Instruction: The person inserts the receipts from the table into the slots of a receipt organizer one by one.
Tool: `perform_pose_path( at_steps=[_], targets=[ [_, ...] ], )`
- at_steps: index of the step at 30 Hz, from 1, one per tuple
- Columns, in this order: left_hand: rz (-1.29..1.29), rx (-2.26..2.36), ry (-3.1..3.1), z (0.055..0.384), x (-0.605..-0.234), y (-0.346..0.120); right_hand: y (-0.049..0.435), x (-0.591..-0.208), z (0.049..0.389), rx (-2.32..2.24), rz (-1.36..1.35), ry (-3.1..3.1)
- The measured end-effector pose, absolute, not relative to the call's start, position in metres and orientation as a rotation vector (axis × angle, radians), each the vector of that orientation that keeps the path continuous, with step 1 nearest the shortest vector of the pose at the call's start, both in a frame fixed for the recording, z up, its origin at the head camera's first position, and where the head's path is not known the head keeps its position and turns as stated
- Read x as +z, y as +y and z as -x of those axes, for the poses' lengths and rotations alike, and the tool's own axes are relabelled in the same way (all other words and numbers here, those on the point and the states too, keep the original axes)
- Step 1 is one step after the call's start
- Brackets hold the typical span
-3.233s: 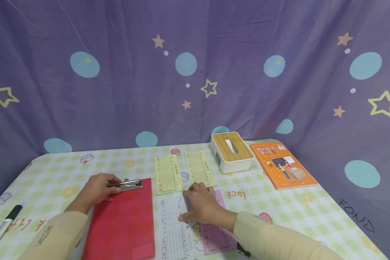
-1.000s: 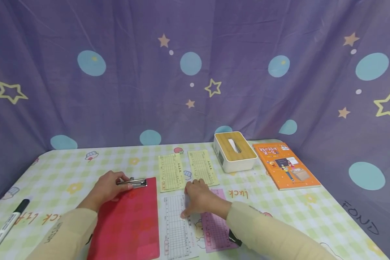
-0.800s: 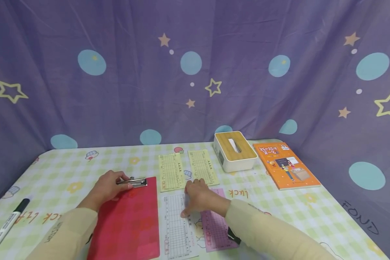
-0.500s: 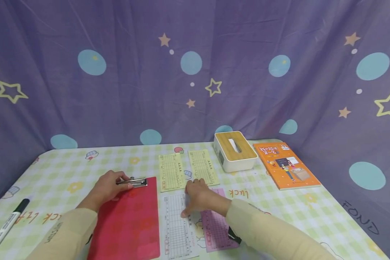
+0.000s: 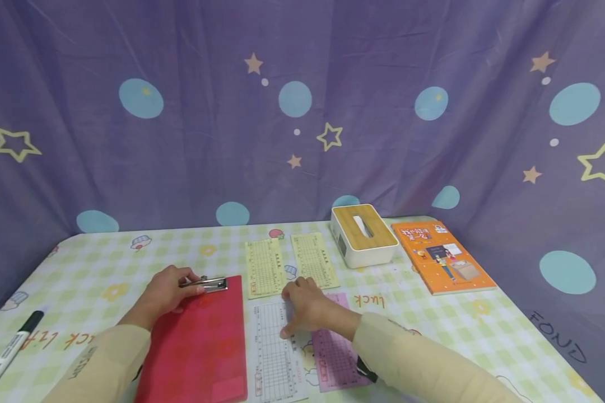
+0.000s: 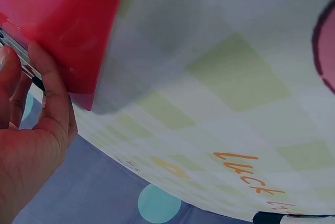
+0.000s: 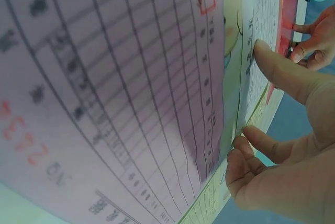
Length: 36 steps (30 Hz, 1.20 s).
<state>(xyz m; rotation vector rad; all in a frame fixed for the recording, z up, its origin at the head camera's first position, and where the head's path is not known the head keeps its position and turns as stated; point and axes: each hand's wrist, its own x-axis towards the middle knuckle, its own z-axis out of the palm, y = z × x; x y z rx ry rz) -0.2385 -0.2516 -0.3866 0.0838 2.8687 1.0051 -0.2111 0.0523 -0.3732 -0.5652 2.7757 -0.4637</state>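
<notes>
My left hand [image 5: 167, 292] grips the metal clip [image 5: 213, 284] at the far end of a red clipboard [image 5: 199, 350]. In the left wrist view thumb and fingers squeeze the clip [image 6: 20, 56] from both sides. The board lies on the checked tablecloth. My right hand [image 5: 308, 307] rests at the upper right of a white printed form [image 5: 272, 358], right beside the clipboard. Its thumb lies on the form's right part; the fingers touch down by the far corner, with a gap between them. Below the right wrist lies a pink form [image 5: 336, 361], partly hidden by the forearm.
Two yellow forms, the left one [image 5: 264, 268] and the right one [image 5: 314, 260], lie beyond the white form. Behind them stands a tissue box [image 5: 368, 246] with a wooden top, then an orange book [image 5: 441, 257]. A black-capped marker [image 5: 10, 355] lies at the left. A purple curtain [image 5: 373, 162] hangs behind.
The view has shifted slightly. Both hands keep their places at the clip and the white form throughout.
</notes>
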Motion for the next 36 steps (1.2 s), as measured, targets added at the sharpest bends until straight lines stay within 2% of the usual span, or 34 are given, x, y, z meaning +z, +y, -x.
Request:
perform_pose_path(
  at_steps=[20, 36],
  targets=[
    [-0.125, 1.020, 2.875, 0.236, -0.384, -0.252, 0.052, -0.374, 0.208, -0.624, 0.562, 2.724],
    [-0.090, 1.003, 2.861, 0.237, -0.386, -0.251, 0.072, -0.384, 0.204, -0.751, 0.532, 2.746]
  ],
)
